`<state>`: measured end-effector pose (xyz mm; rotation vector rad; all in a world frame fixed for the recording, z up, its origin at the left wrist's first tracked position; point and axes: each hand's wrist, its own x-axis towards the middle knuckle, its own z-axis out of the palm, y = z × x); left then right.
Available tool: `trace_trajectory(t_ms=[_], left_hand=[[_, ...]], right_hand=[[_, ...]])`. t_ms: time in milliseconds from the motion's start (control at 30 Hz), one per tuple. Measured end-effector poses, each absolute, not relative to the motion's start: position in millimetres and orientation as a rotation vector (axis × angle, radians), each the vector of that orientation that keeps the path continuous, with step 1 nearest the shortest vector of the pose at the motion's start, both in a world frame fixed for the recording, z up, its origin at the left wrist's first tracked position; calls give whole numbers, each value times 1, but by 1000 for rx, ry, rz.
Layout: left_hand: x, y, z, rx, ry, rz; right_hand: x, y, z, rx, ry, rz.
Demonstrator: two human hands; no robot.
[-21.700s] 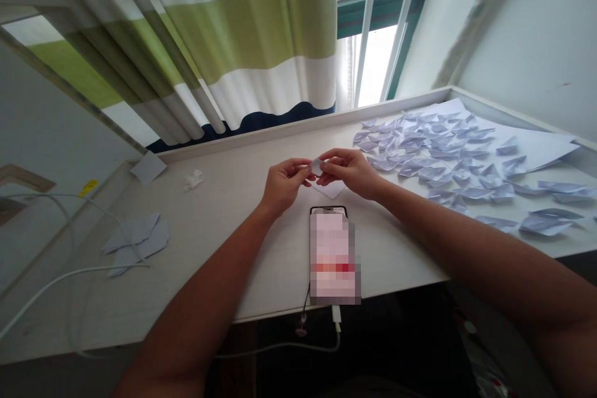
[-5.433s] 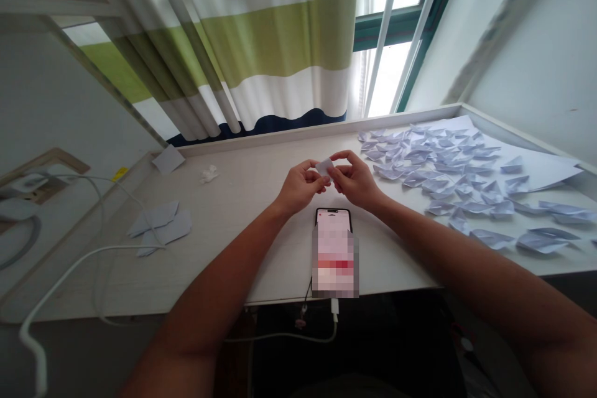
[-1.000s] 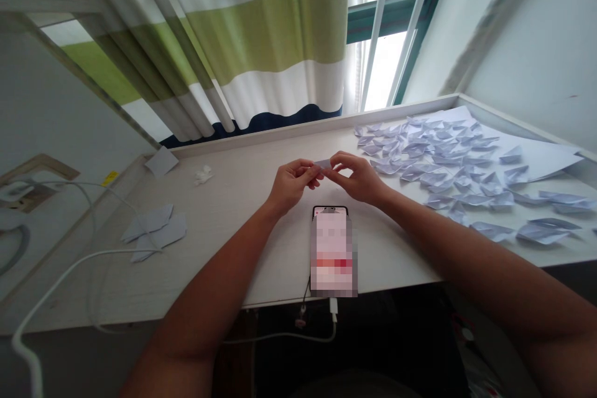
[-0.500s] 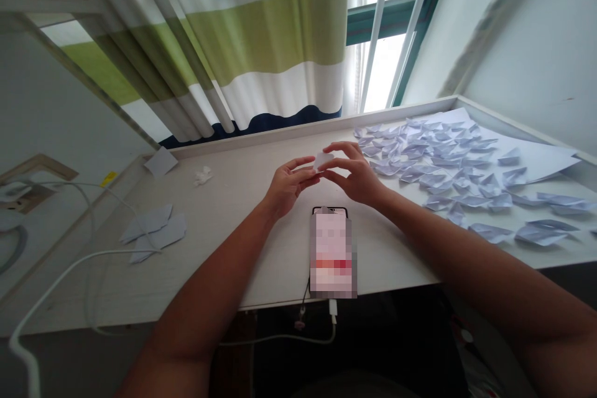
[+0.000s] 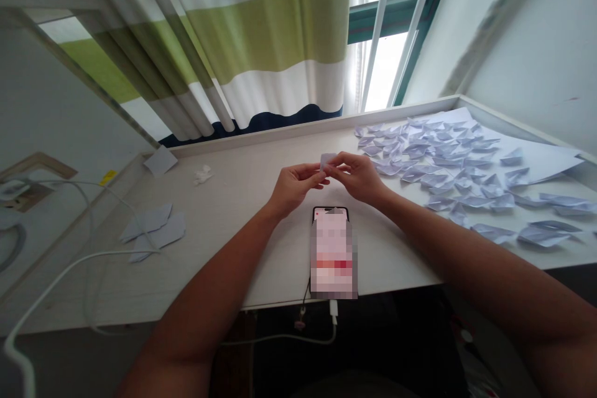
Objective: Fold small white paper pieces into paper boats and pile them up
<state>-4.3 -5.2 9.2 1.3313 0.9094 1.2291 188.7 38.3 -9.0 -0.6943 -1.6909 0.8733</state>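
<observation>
Between my two hands, above the white desk, is a small piece of white paper (image 5: 327, 160), partly hidden by my fingers. My left hand (image 5: 295, 186) pinches its lower left side with thumb and fingers. From the right, my right hand (image 5: 357, 175) closes thumb and fingers on the same piece. Just below the hands lies a phone (image 5: 332, 249) with a blurred screen, plugged into a white cable. Beside my right hand spread many folded paper boats (image 5: 433, 155), some on flat white sheets.
White paper pieces (image 5: 158, 233) lie in a stack at the left, and a square sheet (image 5: 161, 160) sits in the back left corner. A crumpled tissue (image 5: 202, 174) is nearby. White cables (image 5: 69, 270) loop over the left side. A raised rim and curtain (image 5: 280, 31) bound the back.
Both hands have come closer together, and the right fingers have closed in from a wider arch. The paper now stands more upright and looks narrower.
</observation>
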Motion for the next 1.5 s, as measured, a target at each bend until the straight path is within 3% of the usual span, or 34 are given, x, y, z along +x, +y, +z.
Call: trace_trajectory(t_ms=[933,1200,1500], left_hand=[[7,-8,6,1321,1031,1161],[10,-16,5,1625,1236,1185],[14,-17,10,1347,1131,1238]], right_hand=[[182,40,-19,-817,-1549,975],[182,39,-15,-797,-1550,986],[182,37,-13,-832,-1576,950]])
